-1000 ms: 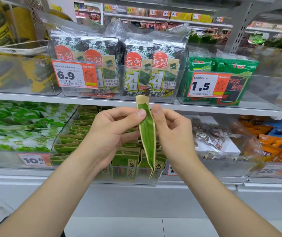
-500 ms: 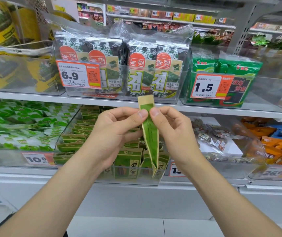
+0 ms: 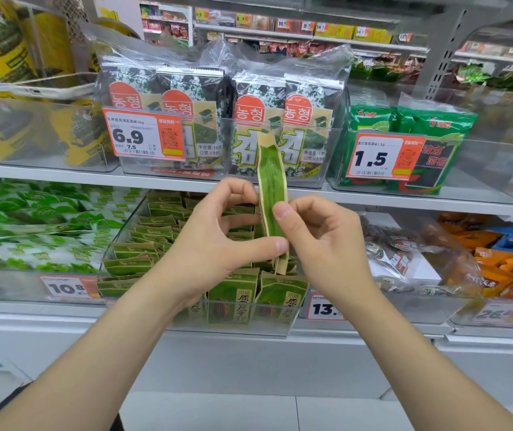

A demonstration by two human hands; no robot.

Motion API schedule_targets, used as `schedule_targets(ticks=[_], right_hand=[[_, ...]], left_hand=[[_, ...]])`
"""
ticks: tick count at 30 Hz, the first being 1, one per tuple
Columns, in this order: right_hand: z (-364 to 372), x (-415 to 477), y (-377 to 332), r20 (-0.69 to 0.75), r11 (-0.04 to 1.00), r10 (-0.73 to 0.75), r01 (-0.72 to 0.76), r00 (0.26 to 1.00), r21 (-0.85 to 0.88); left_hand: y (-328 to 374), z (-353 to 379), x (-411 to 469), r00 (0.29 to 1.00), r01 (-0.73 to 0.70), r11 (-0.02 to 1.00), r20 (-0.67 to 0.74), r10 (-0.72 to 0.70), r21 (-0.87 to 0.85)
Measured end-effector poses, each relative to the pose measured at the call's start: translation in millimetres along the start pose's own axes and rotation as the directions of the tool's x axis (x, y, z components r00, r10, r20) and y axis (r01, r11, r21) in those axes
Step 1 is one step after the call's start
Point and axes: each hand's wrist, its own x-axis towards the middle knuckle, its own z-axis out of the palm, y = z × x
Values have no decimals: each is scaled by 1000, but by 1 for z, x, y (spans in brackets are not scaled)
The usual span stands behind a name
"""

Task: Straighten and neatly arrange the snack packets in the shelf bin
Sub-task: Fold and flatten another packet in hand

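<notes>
A green and tan snack packet stands upright, edge-on to me, in front of the middle shelf. My left hand pinches its lower part between thumb and fingers. My right hand pinches its right edge with the thumb on the front. Below and behind them is a clear shelf bin holding several of the same green and tan packets, some upright at the front, others lying in rows at the left.
The upper shelf holds seaweed packs behind a 6.9 price tag and green packs behind a 1.5 tag. Green and white packets fill the left bin. Bagged snacks and orange packets lie right.
My left thumb has slid down the packet to its lower end. The right hand has lowered slightly along the edge. The packet stays upright over the bin.
</notes>
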Motion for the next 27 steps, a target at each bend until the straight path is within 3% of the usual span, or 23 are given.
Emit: schedule_targets(ticks=[8,13,16,20,24,27], right_hand=[[-5,3,1,27,999,15,-14,1000,-33],[-28,7,2,264,998,34,-19,964,-59],[-32,8,5,309,999,8,3,951,-32],[-25,6,7,226,997,19,-1,974,-80],[-18,5,11,101,967,90,-63,991,-246],[-19,6,15,21,968,111,-104,994,-228]], left_hand=[[5,-5,-2,995,31,996,97,-22,-83],[10,-9,-4,993,73,984,99,-57,-163],[8,-9,-4,993,91,982,89,-77,-165],[6,-13,-3,986,99,983,150,-76,-155],[2,-10,-5,956,100,995,274,-100,14],[1,-6,-4,955,89,991,273,-115,103]])
